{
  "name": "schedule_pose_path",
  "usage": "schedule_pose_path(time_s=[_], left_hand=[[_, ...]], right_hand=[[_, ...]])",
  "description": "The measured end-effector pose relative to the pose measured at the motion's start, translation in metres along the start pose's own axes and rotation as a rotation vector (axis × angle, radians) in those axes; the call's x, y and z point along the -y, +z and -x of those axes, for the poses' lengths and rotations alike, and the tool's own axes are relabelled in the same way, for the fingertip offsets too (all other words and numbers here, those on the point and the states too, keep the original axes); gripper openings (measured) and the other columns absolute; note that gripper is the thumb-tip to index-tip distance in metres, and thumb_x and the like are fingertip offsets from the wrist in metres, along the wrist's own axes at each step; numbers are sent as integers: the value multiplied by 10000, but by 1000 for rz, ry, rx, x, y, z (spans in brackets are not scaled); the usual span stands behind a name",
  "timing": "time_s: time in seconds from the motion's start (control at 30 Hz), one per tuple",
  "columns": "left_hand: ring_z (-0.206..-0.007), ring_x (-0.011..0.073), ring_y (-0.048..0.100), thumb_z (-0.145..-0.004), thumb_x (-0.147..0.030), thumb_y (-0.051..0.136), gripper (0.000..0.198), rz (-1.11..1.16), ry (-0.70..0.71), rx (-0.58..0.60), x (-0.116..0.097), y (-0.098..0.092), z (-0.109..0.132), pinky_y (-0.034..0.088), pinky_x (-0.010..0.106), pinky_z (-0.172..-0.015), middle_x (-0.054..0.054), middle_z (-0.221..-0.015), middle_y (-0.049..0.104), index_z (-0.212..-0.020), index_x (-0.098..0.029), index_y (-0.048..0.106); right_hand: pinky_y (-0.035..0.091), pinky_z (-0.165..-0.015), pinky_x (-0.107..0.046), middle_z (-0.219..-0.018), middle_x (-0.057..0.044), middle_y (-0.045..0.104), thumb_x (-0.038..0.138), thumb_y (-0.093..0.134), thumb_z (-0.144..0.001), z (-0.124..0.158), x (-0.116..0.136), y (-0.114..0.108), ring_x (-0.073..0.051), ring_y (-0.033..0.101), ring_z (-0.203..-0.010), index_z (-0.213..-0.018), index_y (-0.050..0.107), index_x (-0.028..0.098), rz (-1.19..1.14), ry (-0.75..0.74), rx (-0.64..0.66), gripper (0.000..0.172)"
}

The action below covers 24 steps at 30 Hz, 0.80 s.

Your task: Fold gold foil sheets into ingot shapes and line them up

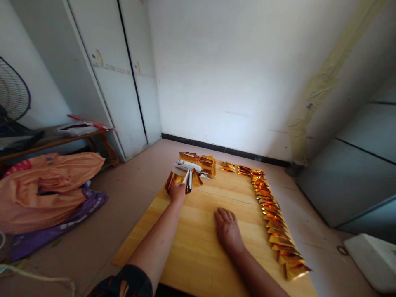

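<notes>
Your left hand [177, 192] grips folded gold foil [196, 180] by the far-left corner of the wooden table [198, 235], nearer you than a foil pile [210, 166], while your right hand [229, 233] rests open, palm down, left of the row of gold pieces [272, 215]

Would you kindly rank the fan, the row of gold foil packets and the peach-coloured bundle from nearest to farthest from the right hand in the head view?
1. Row of gold foil packets: just right of the right hand.
2. Peach-coloured bundle: left of the table.
3. Fan: far left, partly out of frame.
</notes>
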<state>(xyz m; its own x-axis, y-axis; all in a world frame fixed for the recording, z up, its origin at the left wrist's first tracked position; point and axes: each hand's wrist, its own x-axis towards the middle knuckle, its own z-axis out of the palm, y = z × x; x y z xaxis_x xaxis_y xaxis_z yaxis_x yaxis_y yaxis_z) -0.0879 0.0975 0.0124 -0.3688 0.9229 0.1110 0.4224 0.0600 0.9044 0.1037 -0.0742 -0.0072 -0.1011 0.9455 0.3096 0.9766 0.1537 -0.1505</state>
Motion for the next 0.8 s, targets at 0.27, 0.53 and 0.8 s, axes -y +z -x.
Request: schedule_pose_path(time_s=[0.27,0.53,0.8], left_hand=[[-514,182,552,-674,-370,567,261,-27,-67,6,0,-5,2,394,257,-490,3,-434,531,-475,-200,571],[-523,147,491,-718,-444,571,351,-49,36,-83,-9,-11,10,343,241,-516,-17,-470,485,-478,-199,497],[-534,115,408,-822,-418,486,404,-65,141,-222,-25,-25,22,297,237,-543,-28,-497,442,-492,-187,453]], right_hand=[[322,-1010,-390,-1227,-107,593,87,436,-833,-1,1,0,-228,499,-1133,-1173,618,187,6,-2,-1,399],[329,-1001,-396,-1221,-107,598,96,424,-843,-1,0,1,-230,499,-1130,-1168,622,192,2,-7,-16,392],[327,-1004,-395,-1226,-97,598,84,424,-838,-1,0,0,-233,498,-1132,-1161,625,186,-1,1,-14,394]])
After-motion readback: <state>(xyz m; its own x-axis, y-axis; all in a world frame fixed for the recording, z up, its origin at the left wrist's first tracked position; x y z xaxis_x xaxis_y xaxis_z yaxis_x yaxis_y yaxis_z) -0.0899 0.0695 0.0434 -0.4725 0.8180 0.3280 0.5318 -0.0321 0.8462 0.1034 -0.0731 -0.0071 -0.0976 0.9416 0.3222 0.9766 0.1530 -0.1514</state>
